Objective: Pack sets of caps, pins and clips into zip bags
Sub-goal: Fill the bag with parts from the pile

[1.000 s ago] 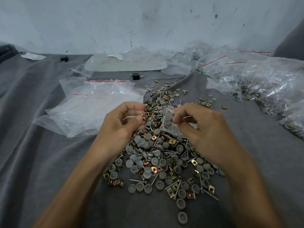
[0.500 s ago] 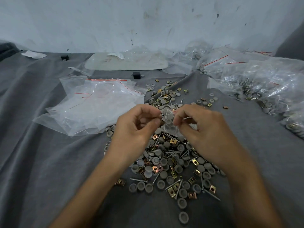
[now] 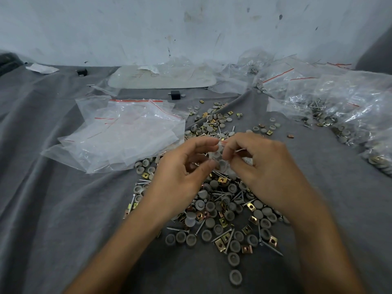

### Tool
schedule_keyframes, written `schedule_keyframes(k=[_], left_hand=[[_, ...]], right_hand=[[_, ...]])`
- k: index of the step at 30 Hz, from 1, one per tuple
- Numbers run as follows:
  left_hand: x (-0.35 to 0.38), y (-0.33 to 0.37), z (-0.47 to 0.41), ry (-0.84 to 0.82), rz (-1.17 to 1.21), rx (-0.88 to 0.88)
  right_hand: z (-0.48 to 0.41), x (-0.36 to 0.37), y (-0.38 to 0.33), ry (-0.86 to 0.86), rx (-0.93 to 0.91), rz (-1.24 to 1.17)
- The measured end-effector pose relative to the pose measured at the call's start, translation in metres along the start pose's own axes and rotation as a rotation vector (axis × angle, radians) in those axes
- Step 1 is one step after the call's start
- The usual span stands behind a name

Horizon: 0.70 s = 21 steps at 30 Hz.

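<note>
Zip bag (image 3: pixel 219 158): held over the loose pile (image 3: pixel 222 211), presumably so spills are caught.
Left hand (image 3: pixel 186 168): curled, rim pinched.
Right hand (image 3: pixel 267 166): curled, opposite rim pinched, mouth apparently being worked.

A scuffed white wall (image 3: pixel 148 28) rises behind rumpled grey cloth (image 3: pixel 42 209).

zip bag (image 3: pixel 219 158): clear, sm, part-filled | caps (image 3: pixel 235 276), pins (image 3: pixel 271 248), clips (image 3: pixel 220 243): loose heap below

On grey cloth (image 3: pixel 53 209) — caps (image 3: pixel 235 277), pins (image 3: pixel 177 229), clips (image 3: pixel 220 244), bags (image 3: pixel 127 136).
</note>
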<state>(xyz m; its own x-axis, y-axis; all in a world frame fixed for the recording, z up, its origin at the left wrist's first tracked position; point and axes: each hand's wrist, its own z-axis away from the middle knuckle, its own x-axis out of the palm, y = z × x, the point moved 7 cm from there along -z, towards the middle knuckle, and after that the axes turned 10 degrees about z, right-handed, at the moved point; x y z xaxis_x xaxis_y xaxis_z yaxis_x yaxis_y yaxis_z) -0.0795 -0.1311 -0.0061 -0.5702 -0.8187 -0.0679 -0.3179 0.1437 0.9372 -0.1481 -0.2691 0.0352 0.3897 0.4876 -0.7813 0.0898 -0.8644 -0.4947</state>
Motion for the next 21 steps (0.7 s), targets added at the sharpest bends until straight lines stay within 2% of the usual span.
schedule_keyframes(k=[2, 4, 7, 10, 13, 17, 21], left_hand=[[0.001, 0.002, 0.000, 0.003, 0.088, 0.007], [-0.004, 0.005, 0.001, 0.087, 0.070, 0.054], [-0.014, 0.004, 0.004, 0.196, -0.212, 0.081], [0.004, 0.003, 0.007, 0.022, -0.646, 0.116], [0.026, -0.004, 0.012, -0.093, -0.830, 0.162], [0.030, -0.010, 0.012, -0.058, -0.889, 0.152], [0.022, -0.008, 0.010, 0.035, -0.818, 0.126]], right_hand=[[0.000, 0.000, 0.000, 0.000, 0.003, -0.010], [0.000, -0.003, 0.004, 0.028, 0.016, -0.029], [0.000, -0.012, 0.012, 0.124, 0.065, -0.074], [0.001, -0.018, 0.015, 0.200, 0.083, -0.091], [0.000, -0.015, 0.015, 0.191, 0.071, -0.079], [0.000, -0.013, 0.015, 0.168, 0.056, -0.080], [0.001, -0.013, 0.014, 0.144, 0.042, -0.094]])
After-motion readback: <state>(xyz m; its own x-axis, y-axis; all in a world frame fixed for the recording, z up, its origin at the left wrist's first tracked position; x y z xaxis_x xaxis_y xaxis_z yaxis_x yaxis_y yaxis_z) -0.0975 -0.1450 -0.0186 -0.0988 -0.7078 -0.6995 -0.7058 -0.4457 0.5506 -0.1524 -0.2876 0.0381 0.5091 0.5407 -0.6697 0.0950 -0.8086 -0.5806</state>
